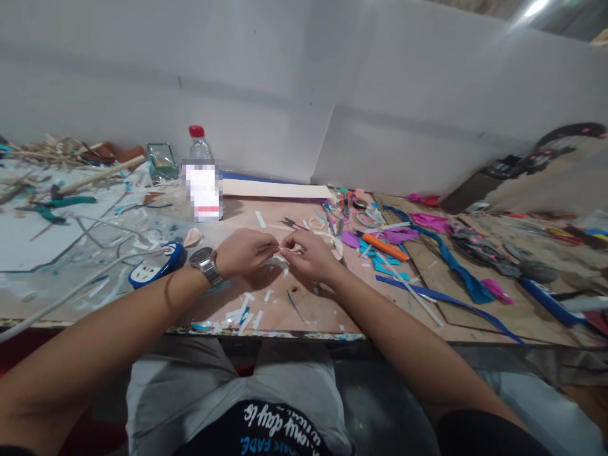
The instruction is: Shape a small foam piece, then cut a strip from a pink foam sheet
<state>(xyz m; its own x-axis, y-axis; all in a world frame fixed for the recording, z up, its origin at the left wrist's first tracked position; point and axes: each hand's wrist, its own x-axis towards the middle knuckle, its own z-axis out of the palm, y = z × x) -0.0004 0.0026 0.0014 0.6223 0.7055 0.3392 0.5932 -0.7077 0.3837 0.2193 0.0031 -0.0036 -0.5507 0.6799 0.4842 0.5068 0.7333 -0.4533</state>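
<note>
Above the middle of the cluttered table (332,316), my left hand (247,252) and my right hand (308,253) meet at the fingertips. Both are closed in a pinch around something thin and pale, too small to name. A metal watch (206,263) is on the left wrist. White paper scraps (244,313) lie just below the hands. Right of them is an orange cutter (386,247) on blue and purple pieces. Scissors (293,223) lie partly hidden behind the fingers.
A red-capped bottle (201,149) stands behind a lit phone (204,193). At left are a blue-and-white power strip (158,265), a white cable (71,304) and green-handled pliers (71,202). Blue ribbon (456,259) lies on a wooden board (427,278) at right.
</note>
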